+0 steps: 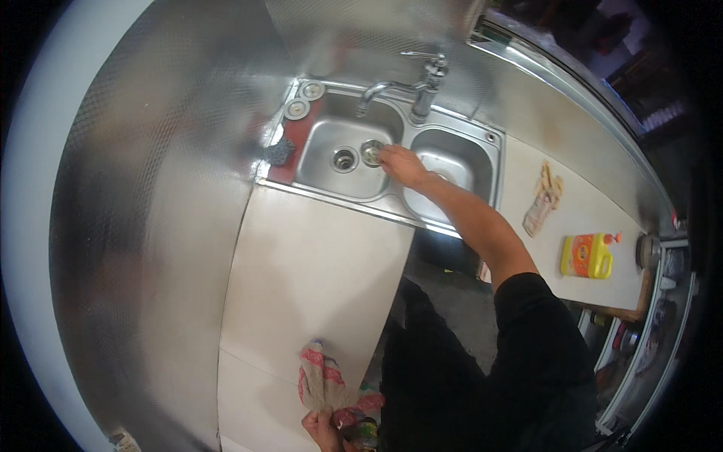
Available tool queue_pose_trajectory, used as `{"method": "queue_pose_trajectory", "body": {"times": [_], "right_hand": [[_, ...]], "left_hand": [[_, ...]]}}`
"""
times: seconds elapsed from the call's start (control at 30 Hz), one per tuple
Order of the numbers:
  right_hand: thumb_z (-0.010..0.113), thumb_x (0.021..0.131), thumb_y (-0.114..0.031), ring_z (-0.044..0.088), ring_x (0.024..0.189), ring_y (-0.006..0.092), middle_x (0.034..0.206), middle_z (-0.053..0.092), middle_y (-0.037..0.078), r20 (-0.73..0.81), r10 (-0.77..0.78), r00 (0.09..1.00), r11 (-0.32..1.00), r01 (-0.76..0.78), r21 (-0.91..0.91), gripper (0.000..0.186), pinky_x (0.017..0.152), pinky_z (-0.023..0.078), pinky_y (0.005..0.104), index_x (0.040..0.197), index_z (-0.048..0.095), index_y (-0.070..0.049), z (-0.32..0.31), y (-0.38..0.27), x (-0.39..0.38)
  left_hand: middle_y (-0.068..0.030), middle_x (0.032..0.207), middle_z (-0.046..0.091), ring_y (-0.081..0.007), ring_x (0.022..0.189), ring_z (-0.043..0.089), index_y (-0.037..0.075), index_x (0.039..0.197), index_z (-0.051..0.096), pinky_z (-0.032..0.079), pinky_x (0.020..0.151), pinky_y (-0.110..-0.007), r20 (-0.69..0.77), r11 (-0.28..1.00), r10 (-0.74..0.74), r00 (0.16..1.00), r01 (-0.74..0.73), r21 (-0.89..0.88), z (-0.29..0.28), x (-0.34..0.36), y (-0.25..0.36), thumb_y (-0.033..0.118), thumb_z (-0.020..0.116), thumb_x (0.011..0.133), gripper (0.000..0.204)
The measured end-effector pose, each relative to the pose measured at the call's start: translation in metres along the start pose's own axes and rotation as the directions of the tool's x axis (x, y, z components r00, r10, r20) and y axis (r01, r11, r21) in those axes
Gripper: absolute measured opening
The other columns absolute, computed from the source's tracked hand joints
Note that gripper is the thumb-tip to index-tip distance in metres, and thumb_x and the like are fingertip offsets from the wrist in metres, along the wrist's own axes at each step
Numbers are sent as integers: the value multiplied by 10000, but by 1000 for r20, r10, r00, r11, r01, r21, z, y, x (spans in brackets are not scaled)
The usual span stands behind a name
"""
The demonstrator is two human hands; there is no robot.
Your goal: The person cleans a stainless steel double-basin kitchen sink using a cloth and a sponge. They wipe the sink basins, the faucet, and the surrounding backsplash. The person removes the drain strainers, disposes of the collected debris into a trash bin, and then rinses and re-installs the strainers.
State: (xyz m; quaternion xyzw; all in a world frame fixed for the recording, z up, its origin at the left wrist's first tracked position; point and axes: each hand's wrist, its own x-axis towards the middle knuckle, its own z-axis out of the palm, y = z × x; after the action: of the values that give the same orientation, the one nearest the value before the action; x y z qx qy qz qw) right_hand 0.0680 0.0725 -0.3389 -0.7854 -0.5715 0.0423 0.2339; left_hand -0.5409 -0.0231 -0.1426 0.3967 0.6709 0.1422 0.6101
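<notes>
Adjoining a pale countertop (316, 264) sits a double-bowl steel sink (390, 202); the left hand (322, 432) clutches a bunched beige-and-red cloth (324, 386) near the countertop's edge; the right hand (404, 166) pinches a round strainer (370, 153) inside the left bowl (320, 143), beside its drain (344, 160).

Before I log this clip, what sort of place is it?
Most likely a kitchen: it has a double sink, a tap behind it, and a yellow bottle on the counter to the right.
</notes>
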Motion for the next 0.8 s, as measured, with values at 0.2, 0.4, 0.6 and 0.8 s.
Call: {"method": "queue_pose_trajectory", "body": {"times": [0.2,0.4,0.6,0.8], "right_hand": [[645,833,-87,607,1025,350,1027,630,129,-50,102,993,993,-105,-57,123,877,520,464,951,641,-52,-15,-27,-16],[637,835,-78,607,992,334,1015,627,135,-130,204,970,979,-204,11,106,869,516,453,933,639,-36,42,-33,-40],[605,887,-95,603,995,320,1047,626,132,-205,245,948,966,-221,134,100,900,507,427,956,641,-33,25,-23,-67],[679,832,-96,591,1002,334,1029,603,128,-365,213,906,971,-154,185,155,898,493,437,962,607,-50,-32,0,-126]], "left_hand": [[-11,511,454,-101,460,391,55,558,459,303,447,-290,14,975,207,978,-206,-83,5,23,-28,98,647,844,345],[-129,636,589,-262,549,579,-77,741,560,484,535,-388,-9,976,179,984,-177,131,-41,13,-37,73,591,889,213],[-124,662,576,-268,484,477,13,864,624,428,506,-376,458,250,685,567,-773,583,-38,-57,66,73,663,867,71],[-107,745,618,-263,614,517,69,872,688,408,545,-418,142,688,445,884,-439,579,-38,-19,78,211,738,878,150]]}}
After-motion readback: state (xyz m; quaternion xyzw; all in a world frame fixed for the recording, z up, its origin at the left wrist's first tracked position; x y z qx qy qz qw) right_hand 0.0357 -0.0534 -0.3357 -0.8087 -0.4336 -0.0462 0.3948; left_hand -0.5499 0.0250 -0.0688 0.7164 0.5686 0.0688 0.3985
